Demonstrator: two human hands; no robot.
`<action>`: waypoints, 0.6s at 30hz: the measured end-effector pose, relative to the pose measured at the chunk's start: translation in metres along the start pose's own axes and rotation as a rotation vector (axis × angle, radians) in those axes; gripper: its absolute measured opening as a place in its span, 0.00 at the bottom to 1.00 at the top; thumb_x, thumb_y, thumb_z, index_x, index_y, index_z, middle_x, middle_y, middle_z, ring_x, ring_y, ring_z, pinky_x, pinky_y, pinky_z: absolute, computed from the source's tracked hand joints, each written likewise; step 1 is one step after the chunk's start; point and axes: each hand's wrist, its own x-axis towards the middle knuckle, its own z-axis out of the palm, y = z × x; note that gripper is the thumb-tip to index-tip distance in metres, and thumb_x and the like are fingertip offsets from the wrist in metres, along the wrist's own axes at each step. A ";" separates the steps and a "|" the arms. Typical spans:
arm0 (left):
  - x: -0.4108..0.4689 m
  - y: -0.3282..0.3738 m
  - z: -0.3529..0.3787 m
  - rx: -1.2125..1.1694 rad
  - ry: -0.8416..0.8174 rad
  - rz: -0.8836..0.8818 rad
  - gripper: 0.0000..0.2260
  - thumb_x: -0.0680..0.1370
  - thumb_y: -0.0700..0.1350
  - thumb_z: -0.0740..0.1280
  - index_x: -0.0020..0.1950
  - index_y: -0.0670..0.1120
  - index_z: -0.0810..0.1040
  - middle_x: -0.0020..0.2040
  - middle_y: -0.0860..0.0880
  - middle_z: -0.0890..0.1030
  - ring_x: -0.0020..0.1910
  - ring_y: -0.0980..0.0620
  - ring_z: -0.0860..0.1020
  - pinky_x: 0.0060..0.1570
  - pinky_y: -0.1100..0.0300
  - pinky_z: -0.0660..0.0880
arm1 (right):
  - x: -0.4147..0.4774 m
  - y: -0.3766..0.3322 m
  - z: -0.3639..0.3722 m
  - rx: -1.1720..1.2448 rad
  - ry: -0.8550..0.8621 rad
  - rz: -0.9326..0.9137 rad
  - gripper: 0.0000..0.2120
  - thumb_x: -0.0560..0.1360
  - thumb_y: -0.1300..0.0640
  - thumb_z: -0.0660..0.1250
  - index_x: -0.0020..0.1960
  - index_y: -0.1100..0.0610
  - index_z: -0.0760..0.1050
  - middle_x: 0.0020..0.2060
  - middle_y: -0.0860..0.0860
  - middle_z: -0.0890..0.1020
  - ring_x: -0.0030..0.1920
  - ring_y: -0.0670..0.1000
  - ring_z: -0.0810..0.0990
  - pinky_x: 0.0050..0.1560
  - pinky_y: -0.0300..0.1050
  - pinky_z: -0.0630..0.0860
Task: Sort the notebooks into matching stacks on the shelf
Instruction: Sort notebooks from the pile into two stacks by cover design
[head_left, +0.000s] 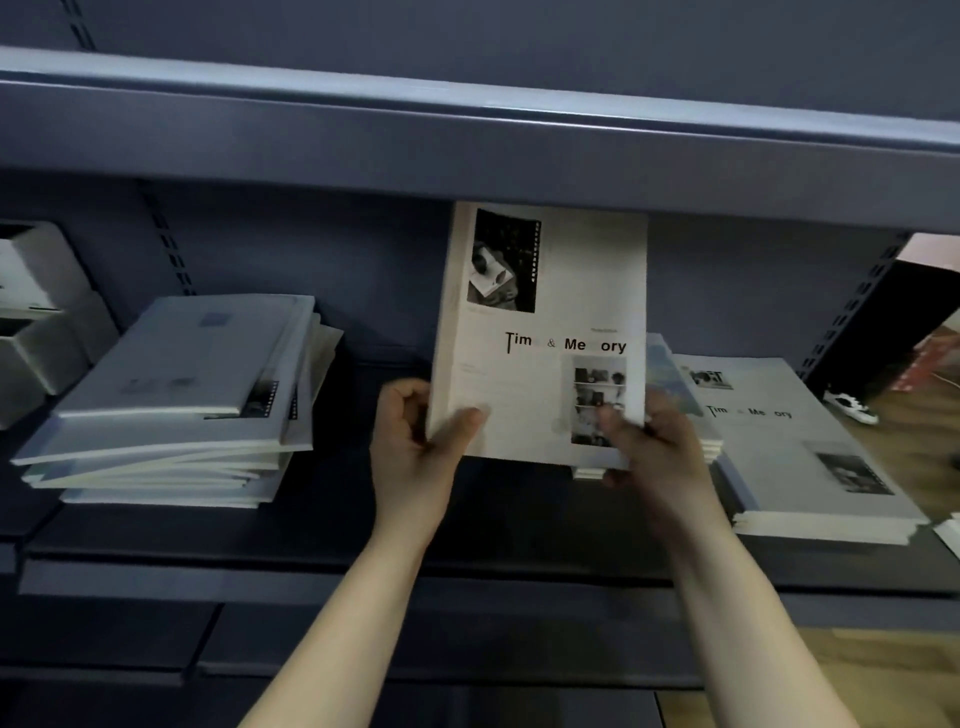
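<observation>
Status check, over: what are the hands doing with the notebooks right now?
Left hand and right hand grip one notebook upright by its bottom corners. Same cover tops the right stack. Nothing visibly in the way.

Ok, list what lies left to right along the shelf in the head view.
From the left: white boxes → untidy stack → left hand → held notebook → right hand → flat stack.

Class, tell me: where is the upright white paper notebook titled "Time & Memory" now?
Head view, centre: the upright white notebook is gripped at its lower corners by the left hand and right hand, between the left stack and the right stack.
</observation>
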 end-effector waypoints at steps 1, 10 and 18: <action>-0.002 -0.004 0.002 0.045 -0.037 -0.009 0.15 0.70 0.50 0.76 0.50 0.56 0.73 0.48 0.59 0.81 0.46 0.60 0.81 0.42 0.69 0.76 | 0.002 0.000 -0.009 -0.039 0.018 0.016 0.06 0.78 0.57 0.66 0.51 0.47 0.78 0.41 0.43 0.85 0.39 0.44 0.84 0.26 0.37 0.74; -0.009 -0.040 0.016 0.533 -0.336 -0.019 0.08 0.80 0.48 0.60 0.56 0.56 0.76 0.52 0.60 0.79 0.52 0.65 0.76 0.51 0.72 0.72 | 0.019 0.007 -0.114 -0.038 0.113 0.105 0.07 0.77 0.64 0.64 0.45 0.56 0.80 0.31 0.49 0.83 0.26 0.48 0.75 0.20 0.36 0.63; -0.010 -0.061 0.038 0.991 -0.461 0.032 0.17 0.80 0.45 0.58 0.69 0.55 0.67 0.67 0.51 0.71 0.66 0.50 0.69 0.68 0.51 0.61 | 0.032 0.026 -0.177 -0.144 0.303 0.119 0.02 0.75 0.64 0.69 0.45 0.59 0.79 0.26 0.49 0.73 0.22 0.45 0.63 0.20 0.34 0.57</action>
